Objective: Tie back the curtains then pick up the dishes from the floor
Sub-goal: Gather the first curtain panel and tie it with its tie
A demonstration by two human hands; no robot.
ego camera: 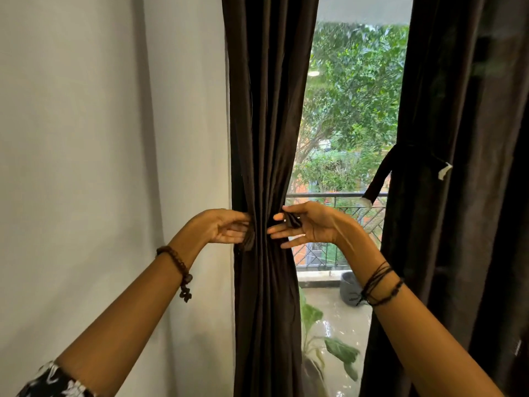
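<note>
A dark brown left curtain (266, 124) hangs gathered beside the wall. My left hand (223, 227) reaches behind its left edge at waist height, fingers curled round a fold of dark fabric there. My right hand (303, 224) is at the curtain's right edge, thumb and fingers pinching the end of a dark tieback strap (292, 220). The right curtain (463, 138) is bunched by a dark tieback (383, 173) whose loose end hangs down. No dishes are in view.
A pale wall (114, 138) fills the left. Between the curtains the glass shows a balcony railing (337, 196), trees, a grey pot (350, 287) and a leafy plant (329, 339).
</note>
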